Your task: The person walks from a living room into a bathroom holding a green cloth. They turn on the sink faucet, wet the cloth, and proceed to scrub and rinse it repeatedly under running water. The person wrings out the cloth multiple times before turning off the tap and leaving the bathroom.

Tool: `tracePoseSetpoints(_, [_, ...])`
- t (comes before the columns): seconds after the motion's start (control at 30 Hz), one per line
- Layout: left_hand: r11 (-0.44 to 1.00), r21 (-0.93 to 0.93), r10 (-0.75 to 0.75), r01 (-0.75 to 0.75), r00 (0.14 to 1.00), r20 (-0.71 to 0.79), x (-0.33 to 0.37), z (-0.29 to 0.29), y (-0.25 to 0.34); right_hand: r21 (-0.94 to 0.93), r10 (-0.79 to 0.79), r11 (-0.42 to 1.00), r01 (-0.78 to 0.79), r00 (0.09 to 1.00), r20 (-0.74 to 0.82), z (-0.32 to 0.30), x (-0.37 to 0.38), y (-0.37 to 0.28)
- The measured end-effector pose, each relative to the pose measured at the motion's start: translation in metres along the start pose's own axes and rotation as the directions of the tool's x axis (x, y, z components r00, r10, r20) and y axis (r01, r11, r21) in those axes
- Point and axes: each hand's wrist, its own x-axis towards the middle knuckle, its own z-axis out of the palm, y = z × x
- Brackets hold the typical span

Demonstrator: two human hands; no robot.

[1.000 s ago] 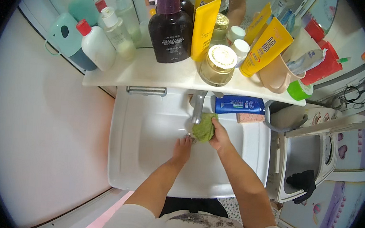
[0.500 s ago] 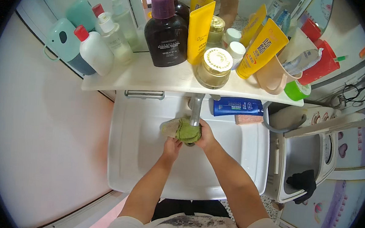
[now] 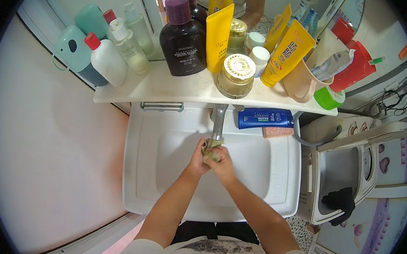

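A bunched green and beige cloth [image 3: 211, 146], its exact kind hidden by my fingers, is under the spout of the faucet [image 3: 219, 121] over the white sink [image 3: 139, 169]. My left hand [image 3: 198, 158] is closed around its left side. From the right, my right hand [image 3: 221, 164] wraps over the lower part, close against the left hand. Only small parts of the fabric show between the fingers and just below the spout. Whether water runs onto it I cannot tell.
Above the sink, a white shelf [image 3: 168, 89] bears bottles, jars, yellow tubes and cups. A blue tube [image 3: 265, 119] and a pink soap-like block [image 3: 277, 132] lie on the sink's back ledge. To the right stands an open washing machine [image 3: 339, 169] with a black cloth [image 3: 340, 205] over its edge.
The cloth, earlier spread out to the left, is now squeezed into a small bunch. My left hand has risen to its left side, and the right hand has come lower over it.
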Motion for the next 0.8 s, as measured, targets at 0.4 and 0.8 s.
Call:
tracePoseSetpoints(0.4, [0.938, 0.111, 0.342, -0.329, 0.931, -0.128, -0.003, 0.010, -0.007, -0.150, -0.173, 0.978, 0.146, 0.968, -0.183, 0.025, 0.019, 0.019])
tracePoseSetpoints(0.8, [0.986, 0.004, 0.167, -0.167, 0.986, -0.007, -0.005, -0.010, 0.006, -0.137, 0.046, 0.988, -0.071, 0.983, -0.177, 0.038, 0.015, -0.013])
